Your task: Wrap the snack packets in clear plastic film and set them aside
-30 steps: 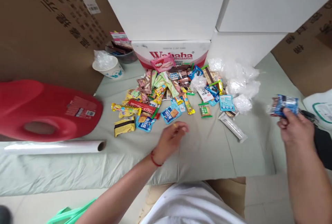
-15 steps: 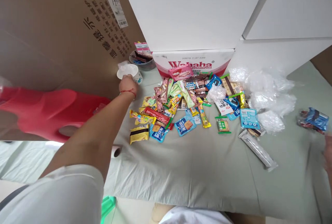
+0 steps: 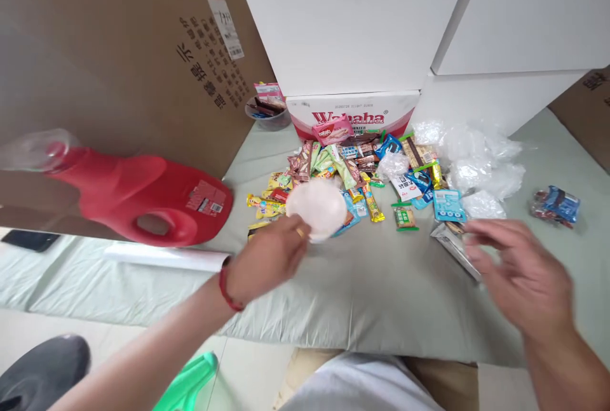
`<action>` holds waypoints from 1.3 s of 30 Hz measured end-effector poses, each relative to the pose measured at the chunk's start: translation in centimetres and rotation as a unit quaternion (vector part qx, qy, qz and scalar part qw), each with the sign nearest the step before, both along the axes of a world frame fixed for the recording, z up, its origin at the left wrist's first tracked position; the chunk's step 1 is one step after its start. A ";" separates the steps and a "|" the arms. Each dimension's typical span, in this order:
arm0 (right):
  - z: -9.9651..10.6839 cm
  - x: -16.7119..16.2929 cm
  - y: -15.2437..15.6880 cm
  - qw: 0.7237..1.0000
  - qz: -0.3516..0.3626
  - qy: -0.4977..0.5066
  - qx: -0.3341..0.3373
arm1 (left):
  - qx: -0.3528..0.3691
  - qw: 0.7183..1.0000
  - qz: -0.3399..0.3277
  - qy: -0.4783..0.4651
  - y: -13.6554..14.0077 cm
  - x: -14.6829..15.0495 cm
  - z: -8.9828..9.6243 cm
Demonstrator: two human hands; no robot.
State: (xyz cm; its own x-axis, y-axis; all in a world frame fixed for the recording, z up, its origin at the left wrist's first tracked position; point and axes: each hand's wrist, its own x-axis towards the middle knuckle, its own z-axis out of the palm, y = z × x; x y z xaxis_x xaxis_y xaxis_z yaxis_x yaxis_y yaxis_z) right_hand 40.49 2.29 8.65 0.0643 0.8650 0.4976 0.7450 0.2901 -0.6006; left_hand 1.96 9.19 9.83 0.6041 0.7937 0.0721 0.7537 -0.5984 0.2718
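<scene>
My left hand (image 3: 274, 249), with a ring and a red string on its wrist, pinches the rim of a white paper cup (image 3: 317, 208). The cup is blurred, its mouth turned toward me, over the left part of a pile of wrapped snacks (image 3: 350, 163). My right hand (image 3: 524, 271) hovers on the right with thumb and fingers apart and nothing between them. Close by its fingertips lie a long silvery packet (image 3: 452, 242) and a light-blue packet (image 3: 449, 206). A small green-edged biscuit packet (image 3: 405, 217) rests between the two hands.
Crumpled clear plastic bags (image 3: 476, 157) lie right of the snacks, and a blue-and-brown bundle (image 3: 557, 204) sits farther right. Behind stand a white-and-red carton (image 3: 400, 106) and a bowl of snacks (image 3: 274, 120). A red jug (image 3: 143, 188) and a white roll (image 3: 166, 257) are at left.
My left hand has brought the cup from beside the snack bowl, right and nearer to me. My right hand has come in from the right edge. The bundle at far right stays on the cloth.
</scene>
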 end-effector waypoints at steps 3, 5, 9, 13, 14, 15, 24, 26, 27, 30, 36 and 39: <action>2.2 -5.6 2.4 0.968 0.232 -0.093 0.014 | -0.036 0.996 -0.082 0.025 -4.0 3.7 -1.2; 2.3 -8.1 3.2 0.927 0.327 -0.176 -0.058 | -0.043 0.992 -0.112 0.025 -5.7 5.6 -2.3; 0.9 -10.2 3.9 0.836 0.390 -0.321 -0.214 | -0.077 0.989 -0.118 -0.033 -7.6 8.1 -4.3; 0.2 -11.3 3.3 0.806 0.379 -0.388 -0.238 | -0.077 0.987 -0.101 -0.103 -8.4 8.6 -5.2; 0.1 -11.8 3.1 0.806 0.364 -0.403 -0.234 | -0.067 0.986 -0.103 -0.111 -8.6 8.5 -5.4; -0.1 -12.3 2.8 0.804 0.352 -0.416 -0.236 | -0.057 0.986 -0.107 -0.118 -8.8 8.3 -5.6; -2.0 -12.8 1.9 0.847 0.326 -0.310 -0.282 | -0.054 0.971 -0.087 -0.214 -10.4 6.3 -7.0; -1.4 -10.5 2.0 0.899 0.310 -0.168 -0.259 | -0.059 0.965 -0.064 -0.246 -10.4 6.0 -6.8; -0.9 -9.1 2.1 0.926 0.282 -0.092 -0.232 | -0.064 0.963 -0.054 -0.257 -10.3 5.9 -6.7; 0.5 -4.3 3.3 0.989 0.093 0.029 -0.108 | -0.079 0.957 -0.036 -0.276 -10.2 5.8 -6.8; -3.6 2.3 10.0 0.961 -0.227 -0.154 0.021 | -0.095 0.949 -0.035 -0.297 -10.2 6.3 -6.7; -6.8 3.5 12.6 0.946 -0.176 -0.231 -0.142 | -0.107 0.945 -0.029 -0.308 -10.4 6.4 -6.1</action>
